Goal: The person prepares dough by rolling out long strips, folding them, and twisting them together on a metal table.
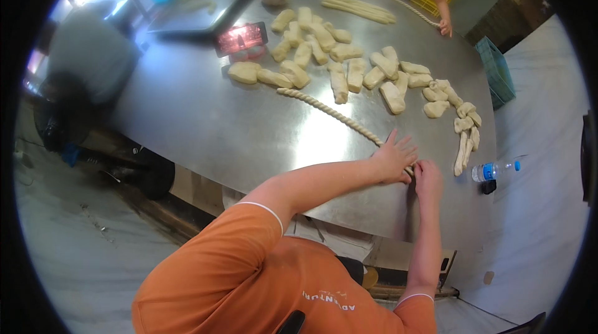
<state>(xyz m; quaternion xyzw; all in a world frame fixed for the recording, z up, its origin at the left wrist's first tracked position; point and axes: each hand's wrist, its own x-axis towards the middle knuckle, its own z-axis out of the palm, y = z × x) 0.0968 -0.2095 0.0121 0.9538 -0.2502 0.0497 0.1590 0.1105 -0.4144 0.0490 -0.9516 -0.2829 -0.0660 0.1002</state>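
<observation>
A long twisted rope of dough (334, 113) lies slantwise on the metal table (201, 123). My left hand (396, 158) rests on its near end with the fingers spread and the palm down. Beside it, my right hand (427, 177) has its fingertips closed on the end of the dough rope, where only a short bit shows between the hands. Many short, thick dough pieces (322, 37) lie beyond the rope, and more dough pieces (435, 94) trail off to the right. Smooth thin dough strips (357, 7) are laid side by side farther back.
Across the table a person's hands (445, 25) hold another twisted dough rope (411, 8). A propped phone (241, 39) and a metal tray (205, 2) stand at the back left. A plastic water bottle (495, 171) is at the right edge, with a green crate (496, 72) beyond.
</observation>
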